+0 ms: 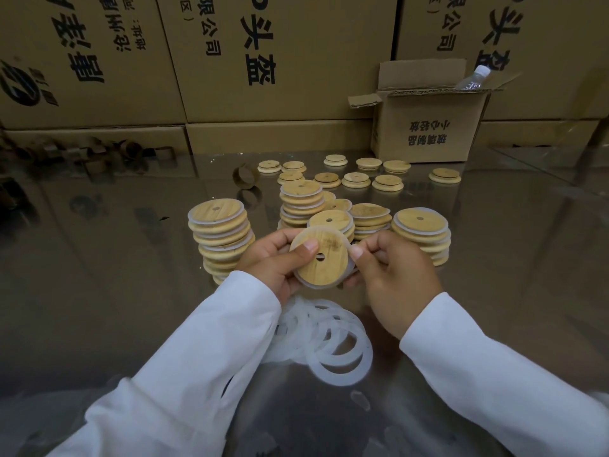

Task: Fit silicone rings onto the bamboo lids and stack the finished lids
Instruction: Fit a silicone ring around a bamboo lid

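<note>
A wall of printed cardboard cartons [280, 61] closes off the far side, and in front of it runs a glossy dark desk [99, 291] that mirrors everything on it. A small open box [428, 127] with a plastic bottle [474, 79] poking out stands far right.

Here's the action, dead centre: one bamboo lid [324, 258] is held up above the desk, tilted toward the camera, its hole in plain view. The left hand [273, 258] grips it, thumb pressed on the top face just beside the hole, fingers curled beneath. The right hand [395, 275] pinches the lid's right rim, thumb and forefinger closed on the translucent silicone ring [314, 285], which shows along the lower edge.

So the fitting step looks to be in hand, the ring partly on. The next move likely calls for working that ring round the rim until it sits even, then carrying the lid to a stack.

Finished stacks [220, 232] rise just beyond the hands, left to right. Bare lids [356, 179] lie scattered farther back. Loose rings [329, 338] wait in a heap near the person, below the wrists.
</note>
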`<state>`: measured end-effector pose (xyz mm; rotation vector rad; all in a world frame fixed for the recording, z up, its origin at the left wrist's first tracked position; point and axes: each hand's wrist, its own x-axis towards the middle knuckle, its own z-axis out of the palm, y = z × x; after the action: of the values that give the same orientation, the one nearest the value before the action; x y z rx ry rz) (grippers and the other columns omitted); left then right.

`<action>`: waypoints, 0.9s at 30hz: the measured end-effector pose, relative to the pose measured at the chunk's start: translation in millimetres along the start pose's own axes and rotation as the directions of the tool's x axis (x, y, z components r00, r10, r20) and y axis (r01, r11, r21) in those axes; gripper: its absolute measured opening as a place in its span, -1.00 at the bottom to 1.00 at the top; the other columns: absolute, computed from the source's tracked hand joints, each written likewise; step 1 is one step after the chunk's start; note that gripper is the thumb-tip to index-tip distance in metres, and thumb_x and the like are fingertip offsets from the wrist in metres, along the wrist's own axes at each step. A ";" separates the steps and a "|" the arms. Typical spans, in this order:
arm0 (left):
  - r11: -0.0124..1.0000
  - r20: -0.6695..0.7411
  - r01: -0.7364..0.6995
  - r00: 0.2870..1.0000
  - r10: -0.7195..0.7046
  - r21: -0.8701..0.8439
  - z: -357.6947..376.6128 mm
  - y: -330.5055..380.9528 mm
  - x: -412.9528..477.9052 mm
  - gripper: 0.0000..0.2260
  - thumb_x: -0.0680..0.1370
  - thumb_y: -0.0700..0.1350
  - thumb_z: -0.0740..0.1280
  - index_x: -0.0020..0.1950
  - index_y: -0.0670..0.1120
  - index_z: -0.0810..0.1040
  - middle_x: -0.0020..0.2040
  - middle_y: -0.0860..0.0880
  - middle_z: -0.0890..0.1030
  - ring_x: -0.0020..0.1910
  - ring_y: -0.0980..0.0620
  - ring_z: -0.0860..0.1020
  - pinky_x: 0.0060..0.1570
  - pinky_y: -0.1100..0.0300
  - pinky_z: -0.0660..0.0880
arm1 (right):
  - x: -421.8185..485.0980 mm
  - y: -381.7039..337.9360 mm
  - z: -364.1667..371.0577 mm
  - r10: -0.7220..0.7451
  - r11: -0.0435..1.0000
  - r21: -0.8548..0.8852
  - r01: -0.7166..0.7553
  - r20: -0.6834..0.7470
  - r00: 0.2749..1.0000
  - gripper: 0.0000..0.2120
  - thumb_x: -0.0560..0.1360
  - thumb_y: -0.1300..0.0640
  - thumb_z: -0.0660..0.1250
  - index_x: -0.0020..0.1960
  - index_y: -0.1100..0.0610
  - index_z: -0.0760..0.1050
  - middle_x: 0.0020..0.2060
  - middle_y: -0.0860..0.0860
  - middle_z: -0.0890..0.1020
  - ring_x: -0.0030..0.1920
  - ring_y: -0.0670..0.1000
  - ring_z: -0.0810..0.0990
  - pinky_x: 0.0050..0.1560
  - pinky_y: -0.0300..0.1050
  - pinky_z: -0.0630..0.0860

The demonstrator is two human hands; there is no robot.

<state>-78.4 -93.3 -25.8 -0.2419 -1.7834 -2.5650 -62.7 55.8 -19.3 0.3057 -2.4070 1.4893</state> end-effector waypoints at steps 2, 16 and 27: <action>0.999 -0.002 -0.020 1.000 0.020 0.032 -0.8 -0.9 0.2 -0.91 0.47 -0.32 0.23 -0.12 -0.20 0.52 -0.37 -0.01 0.65 -0.37 0.10 0.62 -0.40 0.27 0.55 | -1.5 0.3 2.1 -0.013 1.000 -0.004 0.013 -0.022 1.000 -0.84 0.53 0.13 0.25 -0.23 0.04 0.44 -0.36 -0.04 0.63 -0.31 -0.10 0.62 -0.17 -0.19 0.52; 0.981 -0.015 -0.134 0.990 0.137 0.137 -5.4 -4.1 1.4 -0.91 0.44 -0.28 0.30 -0.11 -0.14 0.54 -0.33 0.01 0.66 -0.33 0.09 0.62 -0.37 0.21 0.58 | 3.6 6.7 0.0 0.219 0.926 0.293 -0.237 0.092 0.971 -0.79 0.46 0.17 0.37 -0.32 -0.05 0.57 -0.31 -0.08 0.64 -0.18 -0.01 0.57 -0.08 -0.12 0.52; 0.914 -0.044 -0.194 0.974 0.224 0.358 -8.9 -4.9 0.4 -0.87 0.46 -0.25 0.34 -0.16 -0.02 0.57 -0.30 0.06 0.66 -0.20 -0.06 0.60 -0.14 -0.06 0.55 | 0.3 2.8 2.7 0.170 0.938 0.296 -0.182 0.067 0.983 -0.81 0.48 0.26 0.33 -0.27 0.04 0.52 -0.35 -0.02 0.61 -0.30 -0.09 0.55 -0.20 -0.29 0.47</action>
<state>-80.3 -99.9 -33.3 -0.2938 -2.0170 -2.0386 -64.3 54.6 -22.7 0.1885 -2.2838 1.9534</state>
